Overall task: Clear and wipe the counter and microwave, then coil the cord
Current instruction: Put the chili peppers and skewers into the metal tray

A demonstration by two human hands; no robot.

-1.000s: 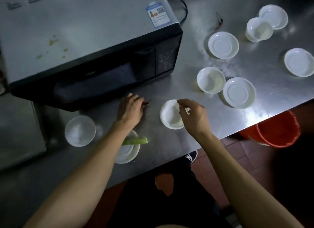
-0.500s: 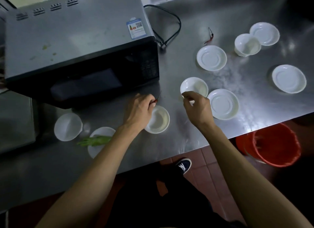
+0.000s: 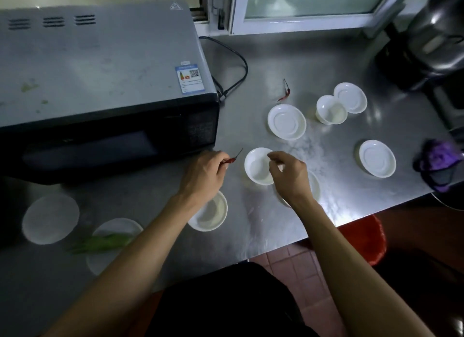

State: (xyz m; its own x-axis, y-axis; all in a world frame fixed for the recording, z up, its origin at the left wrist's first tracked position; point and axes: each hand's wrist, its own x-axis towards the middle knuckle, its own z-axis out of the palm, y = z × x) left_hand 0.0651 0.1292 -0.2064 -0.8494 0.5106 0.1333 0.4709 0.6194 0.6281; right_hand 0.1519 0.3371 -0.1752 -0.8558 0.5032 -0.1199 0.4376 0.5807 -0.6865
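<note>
Your left hand [image 3: 203, 178] has lifted its pinched red chili [image 3: 229, 160] off the bench [image 3: 334, 201]; right hand [image 3: 288, 176], fingers pinched together, has moved over an empty white bowl [image 3: 256, 168] at frame center. The microwave [image 3: 100, 85] sits upper left; lower left, a saucer [image 3: 110, 258] holds green stalks [image 3: 100, 243].

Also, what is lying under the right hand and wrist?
Under the right hand sits a white saucer; only its right rim shows. The hand covers the rest, so anything on it is hidden. A white bowl lies beside the fingers.
</note>
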